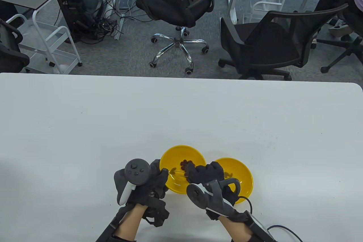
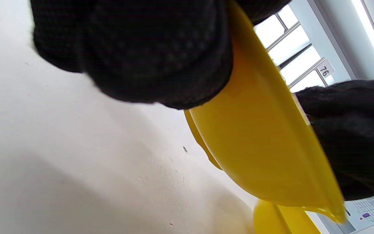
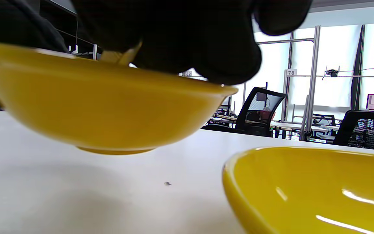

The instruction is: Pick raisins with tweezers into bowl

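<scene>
Black-gloved hands meet at the left bowl (image 1: 181,154): the left hand (image 1: 154,181) grips its near-left rim, tilting it, while the right hand (image 1: 205,172) hovers over its middle, apparently pinching pale tweezers (image 3: 122,55), though their tips are hidden. Raisins (image 1: 185,164) cluster inside this bowl, just beyond the right fingers; small, soft and sticky, they probably need a gentle squeeze across the middle. Right of it, touching or nearly so, the second bowl (image 1: 241,171) looks empty on the bench (image 1: 85,125).
</scene>
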`<state>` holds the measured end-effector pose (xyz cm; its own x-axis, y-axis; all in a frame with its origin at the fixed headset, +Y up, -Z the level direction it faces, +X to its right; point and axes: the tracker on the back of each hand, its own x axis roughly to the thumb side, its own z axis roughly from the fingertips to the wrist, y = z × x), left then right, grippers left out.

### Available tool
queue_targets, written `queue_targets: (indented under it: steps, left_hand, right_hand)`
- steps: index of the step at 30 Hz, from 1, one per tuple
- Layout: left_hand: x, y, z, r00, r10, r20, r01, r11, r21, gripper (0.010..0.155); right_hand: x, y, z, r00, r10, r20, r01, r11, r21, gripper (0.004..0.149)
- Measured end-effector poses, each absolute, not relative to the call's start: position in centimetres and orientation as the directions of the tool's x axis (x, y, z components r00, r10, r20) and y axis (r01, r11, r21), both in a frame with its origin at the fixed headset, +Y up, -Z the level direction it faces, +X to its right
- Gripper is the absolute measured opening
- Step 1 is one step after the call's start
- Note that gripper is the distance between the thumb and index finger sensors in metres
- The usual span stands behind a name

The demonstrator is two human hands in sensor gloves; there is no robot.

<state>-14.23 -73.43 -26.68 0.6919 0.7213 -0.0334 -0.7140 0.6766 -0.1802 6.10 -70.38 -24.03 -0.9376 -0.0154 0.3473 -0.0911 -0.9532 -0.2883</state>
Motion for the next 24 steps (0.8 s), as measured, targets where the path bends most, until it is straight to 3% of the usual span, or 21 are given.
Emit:
queue_targets:
  steps: [13,24]
  left_hand:
    - [-14.2,-73.4,-26.7,0.693,0.720,-0.039,-0.714,0.677,-0.177,0.060]
    - [-14.7,-73.3,-26.7,0.710,0.702,-0.061,-0.701,0.695,-0.158,0.060]
  right_hand:
    - [6.5,-70.1,-24.1,-0.940,0.004,0.341,-0.113,-0.948,-0.299,0.046]
    - [12.0,-68.1,-24.2,-0.958,0.159,0.238,-0.232,-0.919,-0.319,0.046]
